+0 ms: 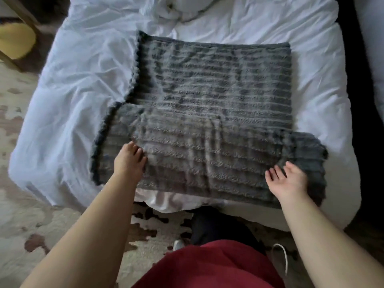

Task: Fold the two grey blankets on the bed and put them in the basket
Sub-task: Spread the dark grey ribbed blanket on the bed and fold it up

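The blanket (207,90) lies part-folded on the bed (83,59), spread between and beyond both hands. The left hand (128,161) rests on its top layer, fingers bent (pinching or not, I cannot tell), while the right hand (287,179) is palm-up, fingers loose, holding nothing. The layers sit staggered, so folding now would likely lock in a crooked bundle that slumps when lifted.

Both arms bare, reach forward. Left hand (129,161) palm down, fingers little bent. Right hand (287,179) palm up, fingers loose.
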Available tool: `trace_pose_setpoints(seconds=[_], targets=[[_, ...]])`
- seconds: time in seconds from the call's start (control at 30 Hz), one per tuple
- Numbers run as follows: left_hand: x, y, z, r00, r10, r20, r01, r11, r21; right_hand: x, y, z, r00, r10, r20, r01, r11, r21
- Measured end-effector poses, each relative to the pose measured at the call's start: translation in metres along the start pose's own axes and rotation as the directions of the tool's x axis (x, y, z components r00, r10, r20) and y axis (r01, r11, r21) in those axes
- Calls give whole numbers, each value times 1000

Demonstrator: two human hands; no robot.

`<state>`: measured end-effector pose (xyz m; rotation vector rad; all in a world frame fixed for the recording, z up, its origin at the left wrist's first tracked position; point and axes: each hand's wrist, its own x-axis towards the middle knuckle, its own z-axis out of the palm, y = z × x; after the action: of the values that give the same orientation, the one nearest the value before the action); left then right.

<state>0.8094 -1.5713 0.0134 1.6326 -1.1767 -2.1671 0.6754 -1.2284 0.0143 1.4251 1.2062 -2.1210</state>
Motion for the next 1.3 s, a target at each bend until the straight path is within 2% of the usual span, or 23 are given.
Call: trace_pose_setpoints(seconds=[0.1,0.23,0.37,0.5,0.67,0.77,0.83,1.0,1.13,1.3], targets=[[10,-6,5,996,-54,-72,54,999,1,17,-2,7,997,35,-67,-37,999,-34],[19,-6,5,984,-136,-114,119,982,-148,23,-4,8,993,63,-99,-69,996,-54],[17,-8,-2,985,-114,-126,97,986,-134,15,-3,3,997,37,-72,-41,997,-61],[8,-18,-15,993,-96,-70,85,987,-138,3,3,-13,999,3,-40,-6,998,-66],[-30,-51,-47,992,-83,-97,74,993,-93,-10,34,-65,999,-13,-44,9,996,-86],[-53,-83,-73,973,-177,-145,149,972,-183,-15,65,-109,993,54,-105,-64,994,-90],[-65,-104,-90,959,-254,-128,212,938,-275,-20,83,-138,985,99,-140,-110,992,-68],[-69,-132,-103,946,-320,-54,294,915,-277,-27,108,-181,970,149,-194,-152,988,2],[-46,-125,-89,955,-292,-56,260,912,-318,-11,105,-174,974,144,-173,-128,987,96],[8,-99,-67,955,-277,-103,204,871,-448,31,93,-118,980,153,-127,-126,972,199]])
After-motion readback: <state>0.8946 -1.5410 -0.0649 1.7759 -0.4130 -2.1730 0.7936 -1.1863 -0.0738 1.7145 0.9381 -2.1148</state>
